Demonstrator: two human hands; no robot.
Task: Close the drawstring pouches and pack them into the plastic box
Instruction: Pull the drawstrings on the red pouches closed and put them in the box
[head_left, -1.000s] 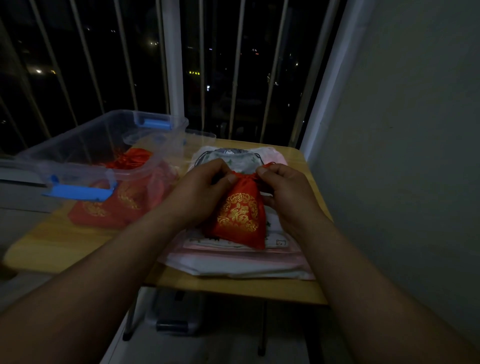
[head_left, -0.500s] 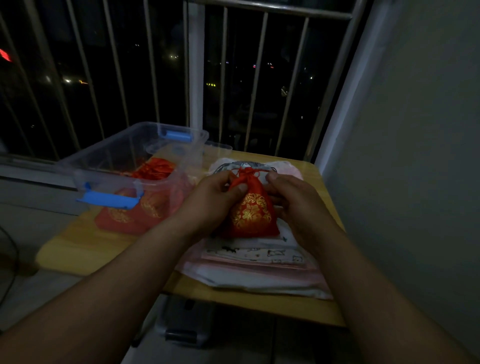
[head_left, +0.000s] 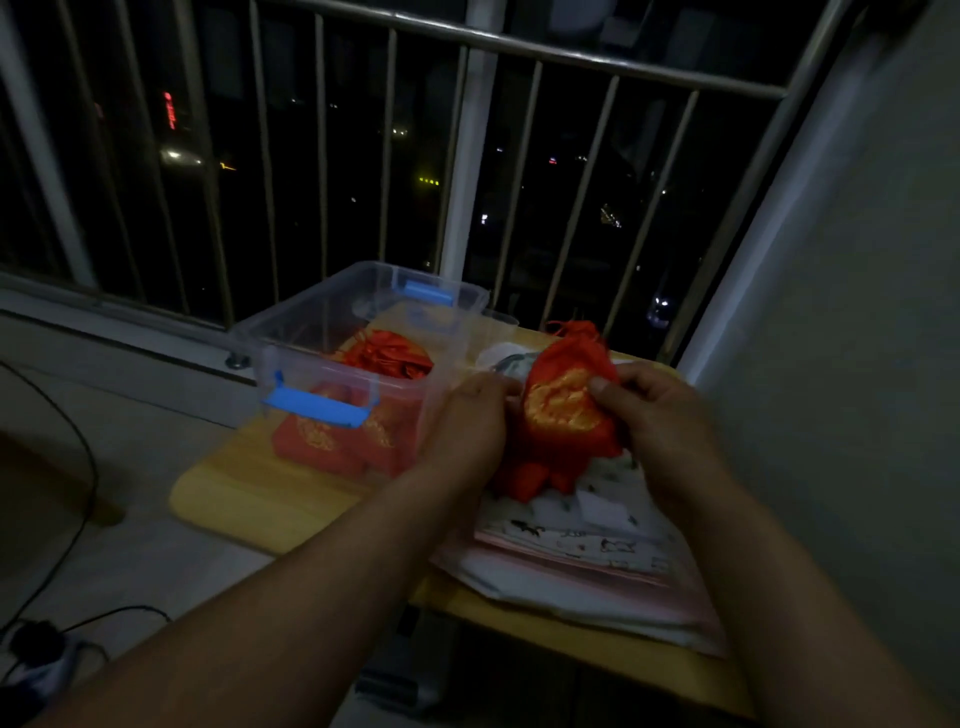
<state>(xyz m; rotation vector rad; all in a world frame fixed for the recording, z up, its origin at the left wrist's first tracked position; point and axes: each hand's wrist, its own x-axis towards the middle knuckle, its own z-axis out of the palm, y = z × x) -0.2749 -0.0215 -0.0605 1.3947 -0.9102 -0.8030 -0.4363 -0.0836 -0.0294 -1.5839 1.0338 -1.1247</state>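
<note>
Two bare forearms reach in over the near edge of the small table (head_left: 234, 483), its yellowish wooden top rounded at the corners. On the near right part lies a flat stack of printed cloth sheets (head_left: 582, 545), pale and pinkish, overhanging the near edge a little. Above that stack both hands hold one red drawstring pouch (head_left: 566, 405), soft and crumpled, with gold embroidery on its front and its neck gathered into a tuft at the top. The left hand (head_left: 467, 421) grips the pouch's left side with curled fingers; the right hand (head_left: 660, 410) pinches the right side, thumb on the gold pattern. Just left of the hands, on the far left part of the table, stands the clear plastic box (head_left: 291, 358), lid off, with a blue latch (head_left: 314, 408) at its near end. Inside are more red pouches (head_left: 395, 358), heaped loosely, with room above them. Beyond the table's far edge stands a metal railing (head_left: 519, 49); a plain wall (head_left: 857, 312) runs close along the right edge.
</note>
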